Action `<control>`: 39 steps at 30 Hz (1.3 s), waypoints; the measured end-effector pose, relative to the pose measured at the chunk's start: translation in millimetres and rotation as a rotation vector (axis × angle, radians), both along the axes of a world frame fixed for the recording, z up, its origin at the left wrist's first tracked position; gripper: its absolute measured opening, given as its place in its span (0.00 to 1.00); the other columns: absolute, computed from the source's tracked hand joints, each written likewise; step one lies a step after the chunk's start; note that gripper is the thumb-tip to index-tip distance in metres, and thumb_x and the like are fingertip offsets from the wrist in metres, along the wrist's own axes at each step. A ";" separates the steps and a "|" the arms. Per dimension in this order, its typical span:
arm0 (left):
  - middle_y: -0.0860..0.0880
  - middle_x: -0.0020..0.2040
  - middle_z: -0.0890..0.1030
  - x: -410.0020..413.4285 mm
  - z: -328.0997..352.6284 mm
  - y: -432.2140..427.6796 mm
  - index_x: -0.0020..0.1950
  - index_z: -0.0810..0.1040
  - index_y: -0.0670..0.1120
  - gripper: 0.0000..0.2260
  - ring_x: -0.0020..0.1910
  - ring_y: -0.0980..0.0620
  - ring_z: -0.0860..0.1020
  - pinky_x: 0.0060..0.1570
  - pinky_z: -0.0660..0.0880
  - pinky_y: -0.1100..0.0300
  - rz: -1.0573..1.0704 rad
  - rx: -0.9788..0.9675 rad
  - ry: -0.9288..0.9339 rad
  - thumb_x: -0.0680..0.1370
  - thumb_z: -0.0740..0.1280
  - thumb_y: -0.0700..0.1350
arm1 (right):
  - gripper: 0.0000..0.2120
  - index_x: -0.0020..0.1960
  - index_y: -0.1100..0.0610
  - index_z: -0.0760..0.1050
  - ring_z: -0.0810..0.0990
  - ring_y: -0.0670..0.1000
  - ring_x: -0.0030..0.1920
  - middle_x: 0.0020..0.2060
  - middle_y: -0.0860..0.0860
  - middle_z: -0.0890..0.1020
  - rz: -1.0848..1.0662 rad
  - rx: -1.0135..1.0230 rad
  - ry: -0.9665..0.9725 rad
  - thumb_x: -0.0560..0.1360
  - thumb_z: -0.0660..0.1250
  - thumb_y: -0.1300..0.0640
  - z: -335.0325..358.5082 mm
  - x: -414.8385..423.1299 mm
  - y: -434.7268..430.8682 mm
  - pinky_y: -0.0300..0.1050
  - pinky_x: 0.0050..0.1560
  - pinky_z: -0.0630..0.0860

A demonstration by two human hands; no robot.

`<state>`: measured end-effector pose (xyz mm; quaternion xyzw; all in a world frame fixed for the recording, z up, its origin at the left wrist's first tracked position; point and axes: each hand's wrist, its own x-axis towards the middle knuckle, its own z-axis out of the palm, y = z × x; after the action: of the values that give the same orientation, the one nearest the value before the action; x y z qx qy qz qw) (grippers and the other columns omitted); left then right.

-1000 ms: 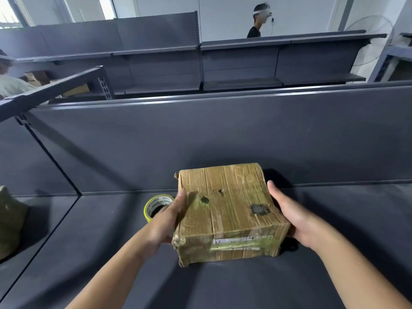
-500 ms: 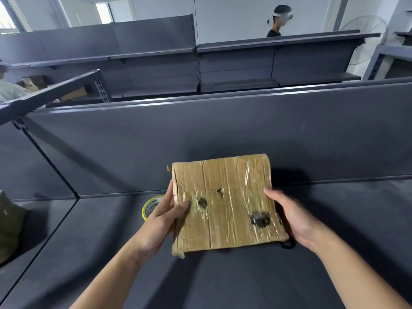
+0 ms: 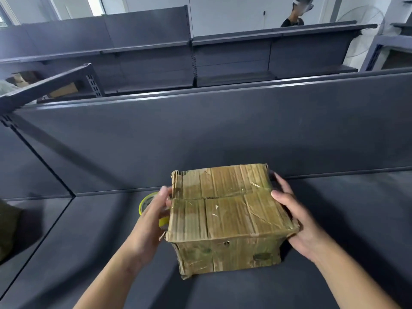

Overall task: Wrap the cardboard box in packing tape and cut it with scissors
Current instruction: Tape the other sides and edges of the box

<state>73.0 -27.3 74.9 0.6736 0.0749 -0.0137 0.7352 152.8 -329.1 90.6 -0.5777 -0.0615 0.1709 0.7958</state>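
Observation:
A worn brown cardboard box [image 3: 225, 215], covered in old clear tape, sits on the dark grey shelf [image 3: 345, 219] between my hands. Its seamed flap face is up and the face with two dark spots looks toward me. My left hand [image 3: 153, 217] grips the box's left side, thumb on the top edge. My right hand [image 3: 294, 212] grips the right side, with its thumb on the top face and its fingers round the far right corner. A yellow-rimmed tape roll [image 3: 148, 202] lies behind my left hand, mostly hidden. No scissors show.
The shelf's upright back panel [image 3: 200, 134] rises just behind the box. A dark greenish object [image 3: 6, 230] sits at the far left edge. More grey shelving [image 3: 223, 54] stands beyond, and a person [image 3: 296, 12] stands behind it.
The box has been rolled toward me: the spotted face that was on top now faces me and the seamed face is up. Both hands shifted with it.

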 end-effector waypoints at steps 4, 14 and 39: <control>0.45 0.65 0.83 13.0 14.3 -4.6 0.70 0.78 0.50 0.32 0.65 0.42 0.80 0.72 0.70 0.37 0.065 -0.019 0.078 0.71 0.70 0.67 | 0.23 0.65 0.42 0.75 0.86 0.46 0.50 0.52 0.47 0.87 0.070 -0.068 0.011 0.70 0.66 0.50 14.8 3.7 -1.0 0.45 0.46 0.78; 0.42 0.65 0.82 11.5 26.7 -1.9 0.66 0.82 0.51 0.34 0.67 0.37 0.78 0.64 0.75 0.41 -0.028 -0.038 0.310 0.69 0.65 0.72 | 0.33 0.64 0.45 0.81 0.85 0.53 0.58 0.57 0.50 0.86 0.199 -0.294 0.234 0.69 0.61 0.26 29.4 2.1 4.7 0.55 0.67 0.73; 0.42 0.65 0.79 -4.9 3.5 -10.0 0.61 0.81 0.54 0.27 0.64 0.40 0.78 0.63 0.77 0.38 0.214 0.126 -0.106 0.63 0.80 0.50 | 0.14 0.53 0.55 0.82 0.82 0.45 0.48 0.49 0.50 0.86 -0.268 -0.506 -0.024 0.69 0.80 0.59 11.1 12.9 -4.5 0.37 0.47 0.73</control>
<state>68.1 -37.4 78.4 0.7064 0.1081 0.1049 0.6916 165.7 -333.6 101.8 -0.7629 0.0505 0.0670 0.6411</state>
